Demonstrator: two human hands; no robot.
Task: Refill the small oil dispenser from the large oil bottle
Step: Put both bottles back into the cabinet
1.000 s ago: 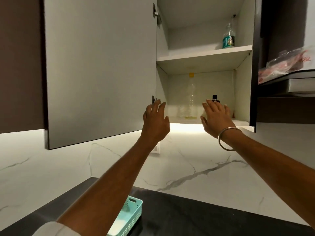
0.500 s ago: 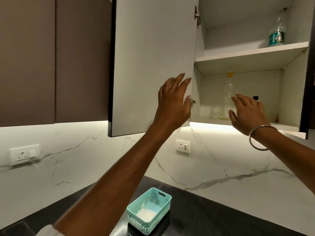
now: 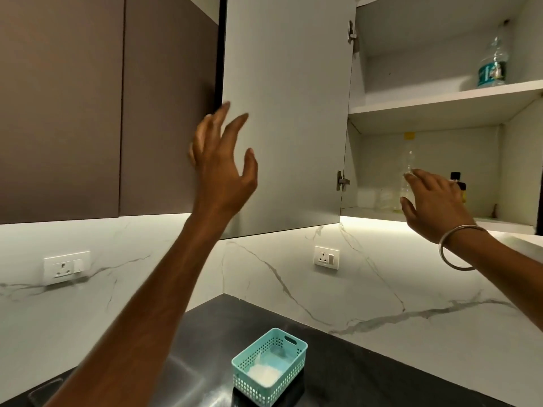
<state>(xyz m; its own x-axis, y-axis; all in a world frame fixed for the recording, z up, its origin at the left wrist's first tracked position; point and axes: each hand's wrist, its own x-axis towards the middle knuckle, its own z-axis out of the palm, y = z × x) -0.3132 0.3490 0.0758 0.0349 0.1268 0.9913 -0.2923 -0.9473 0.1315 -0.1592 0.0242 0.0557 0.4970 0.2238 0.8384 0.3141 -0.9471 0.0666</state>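
Bottle (image 3: 409,171) on lower shelf (image 3: 417,213), basket (image 3: 269,365) on counter (image 3: 367,374) below

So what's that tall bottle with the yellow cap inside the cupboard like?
The tall bottle is clear, plastic by its look, with a yellow cap. It stands upright on the lower shelf of the open cupboard and looks nearly empty, with a yellowish trace at the bottom. The right hand is raised in front of it, hiding part; whether they touch cannot be told.

Lower shelf (image 3: 379,212): oil bottle (image 3: 409,160), dispenser (image 3: 458,183). Counter (image 3: 367,374): basket (image 3: 269,367).
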